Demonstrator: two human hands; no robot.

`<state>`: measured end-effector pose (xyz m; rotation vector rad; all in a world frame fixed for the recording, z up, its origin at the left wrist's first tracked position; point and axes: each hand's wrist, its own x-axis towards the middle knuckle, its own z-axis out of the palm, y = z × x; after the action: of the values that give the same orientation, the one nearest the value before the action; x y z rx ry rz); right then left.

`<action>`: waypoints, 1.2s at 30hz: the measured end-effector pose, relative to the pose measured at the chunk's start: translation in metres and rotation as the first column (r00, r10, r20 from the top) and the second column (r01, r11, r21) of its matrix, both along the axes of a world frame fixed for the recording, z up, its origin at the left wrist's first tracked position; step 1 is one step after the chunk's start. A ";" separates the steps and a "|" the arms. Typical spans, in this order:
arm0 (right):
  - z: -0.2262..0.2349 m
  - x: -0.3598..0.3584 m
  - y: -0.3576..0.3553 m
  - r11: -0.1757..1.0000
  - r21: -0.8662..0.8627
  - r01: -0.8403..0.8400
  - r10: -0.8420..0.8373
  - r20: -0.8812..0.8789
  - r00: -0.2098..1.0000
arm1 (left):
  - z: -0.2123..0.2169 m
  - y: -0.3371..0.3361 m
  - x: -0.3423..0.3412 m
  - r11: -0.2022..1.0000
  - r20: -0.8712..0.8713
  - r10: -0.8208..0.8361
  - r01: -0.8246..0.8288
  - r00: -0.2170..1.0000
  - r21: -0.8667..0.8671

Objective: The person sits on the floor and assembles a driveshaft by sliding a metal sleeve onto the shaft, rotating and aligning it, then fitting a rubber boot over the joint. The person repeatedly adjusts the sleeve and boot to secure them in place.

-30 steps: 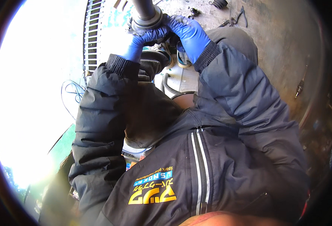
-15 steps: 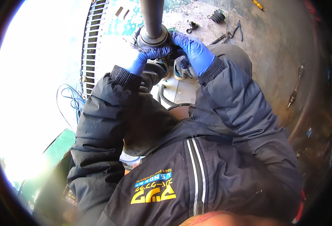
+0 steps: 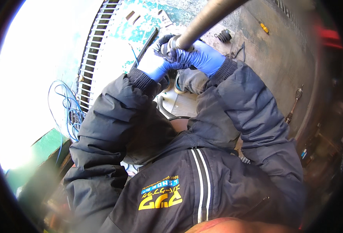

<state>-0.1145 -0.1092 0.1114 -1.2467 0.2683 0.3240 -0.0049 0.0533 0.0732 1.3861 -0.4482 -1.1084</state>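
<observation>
A thick grey metal shaft [image 3: 210, 21] rises from between my hands and slants up to the right, out of the view. Its lower end carries a collar-like rim. My left hand [image 3: 156, 60], in a blue glove darkened with grime at the fingers, is wrapped round the left side of that end. From the right, my right hand [image 3: 206, 57], gloved the same way, closes round the shaft just beside it. The fingers overlap, and what lies beneath them is hidden.
A ribbed black rubber boot [image 3: 224, 36], pliers [image 3: 239, 52] and a yellow-handled tool [image 3: 264, 27] lie on the floor beyond my hands. An axle shaft [image 3: 295, 105] lies at right. To the left are a drain grate [image 3: 86, 73] and a blue hose [image 3: 72, 105].
The shaft has gone from nearly upright to leaning right. My right hand has shifted its grip round the collar, and a dark bar now shows beyond my left hand.
</observation>
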 end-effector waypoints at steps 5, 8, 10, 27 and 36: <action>0.002 0.015 -0.025 0.857 -0.371 -0.358 0.396 0.031 0.918 | 0.005 0.007 -0.005 0.995 0.205 -0.065 0.047 0.977 0.092; 0.006 0.016 -0.023 0.922 -0.176 -0.345 0.340 -0.058 0.939 | -0.004 0.003 -0.006 1.000 0.122 -0.008 0.004 0.993 0.031; 0.012 0.016 -0.011 0.987 0.074 -0.145 0.148 -0.041 0.988 | -0.006 0.003 -0.004 1.000 0.204 -0.009 0.006 0.979 0.013; 0.032 0.013 0.030 0.992 0.067 0.109 -0.099 -0.137 0.986 | 0.017 0.013 -0.007 0.997 0.146 0.071 -0.070 0.987 -0.015; 0.020 0.009 0.028 0.979 0.076 0.188 -0.181 -0.091 0.979 | -0.005 0.033 -0.007 0.965 -0.362 0.192 -0.242 0.912 -0.098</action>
<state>-0.1055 -0.0812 0.1314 -1.1171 0.4351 0.2248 -0.0115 0.0861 0.0685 1.0567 -0.1057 -1.0884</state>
